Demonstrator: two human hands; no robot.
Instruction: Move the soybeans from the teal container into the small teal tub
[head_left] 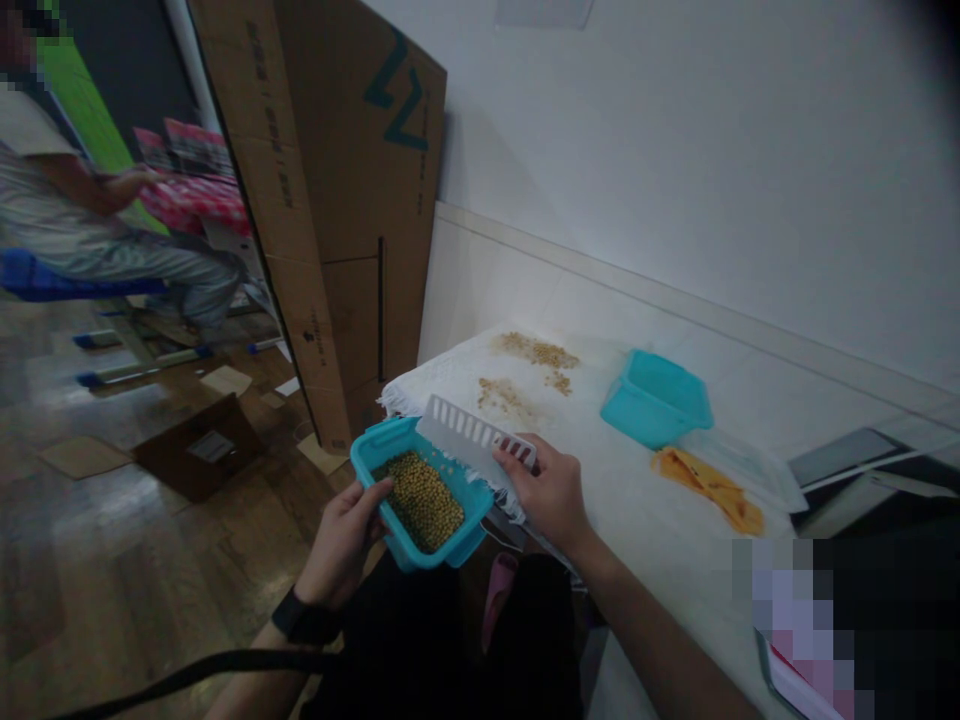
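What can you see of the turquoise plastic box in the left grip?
This open-topped, rectangular turquoise plastic box has rounded corners and an outward lip. Small yellowish beans partly fill it. The left grip holds its left side, thumb over the rim. It's at the edge of a white cloth-covered table; a slotted white plastic strip overlaps its far side in view, contact unclear.

the left hand (349, 522) grips with its thumb (377, 491) on top, left forearm (262, 665) angled in from the near left; the right hand (553, 490) pinches slightly farther off, right forearm (660, 625) slanting from the near right.
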